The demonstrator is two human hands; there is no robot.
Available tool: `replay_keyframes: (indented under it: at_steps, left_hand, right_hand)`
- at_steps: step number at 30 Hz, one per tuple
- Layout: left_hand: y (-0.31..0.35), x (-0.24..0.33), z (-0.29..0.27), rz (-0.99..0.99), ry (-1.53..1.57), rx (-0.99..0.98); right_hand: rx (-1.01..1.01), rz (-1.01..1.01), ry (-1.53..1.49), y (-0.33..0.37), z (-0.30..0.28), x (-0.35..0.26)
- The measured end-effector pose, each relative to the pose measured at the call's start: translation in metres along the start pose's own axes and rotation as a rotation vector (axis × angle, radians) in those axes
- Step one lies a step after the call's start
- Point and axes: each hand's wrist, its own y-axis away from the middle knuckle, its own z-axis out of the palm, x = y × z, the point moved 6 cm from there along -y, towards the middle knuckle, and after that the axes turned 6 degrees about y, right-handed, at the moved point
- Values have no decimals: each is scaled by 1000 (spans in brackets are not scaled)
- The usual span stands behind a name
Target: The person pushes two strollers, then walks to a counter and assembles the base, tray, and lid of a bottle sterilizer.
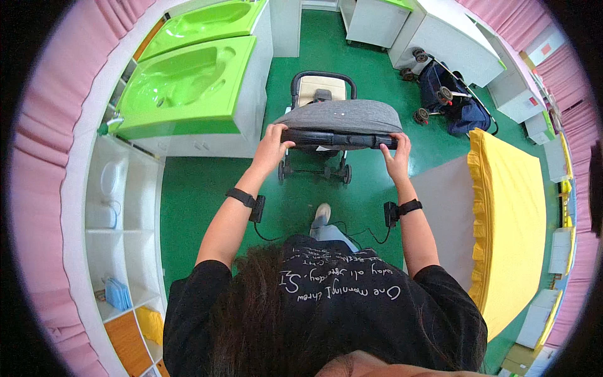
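A baby stroller stands in front of me on the green floor, its grey canopy [342,115] spread across the near side. Below the canopy runs its black handlebar [326,139]. My left hand [272,151] is closed round the left end of this bar, thumb on the near side. At the right end, my right hand [397,157] grips the same bar, with its fingers on top beside the canopy edge. Beyond the canopy show a cream seat [308,90] and a curved black bar [322,74]. Two wheels [347,174] are visible beneath the handlebar.
Green bath tubs [235,81] on white cabinets line the left, above a white shelf unit [135,235]. A folded dark-blue stroller [440,88] lies at the far right. Nearer on the right stands a bed-like block with a yellow cover [512,220]. White cabinets [377,25] stand at the back.
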Motion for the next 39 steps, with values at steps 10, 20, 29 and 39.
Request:
replay_keyframes:
  at_steps: [10, 20, 29, 39]
  left_hand:
    - [-174, -69, 29, -58, 61, 12]
    - [-350, -141, 57, 1, 109, 4]
    - [-506, -177, 91, 13, 203, 59]
    - [-670, -217, 128, 15, 145, 82]
  right_hand:
    - [-2, 21, 40, -150, 79, 45]
    - [1, 64, 115, -297, 159, 91]
    - [47, 34, 125, -437, 223, 151]
    - [65, -51, 111, -599, 290, 219]
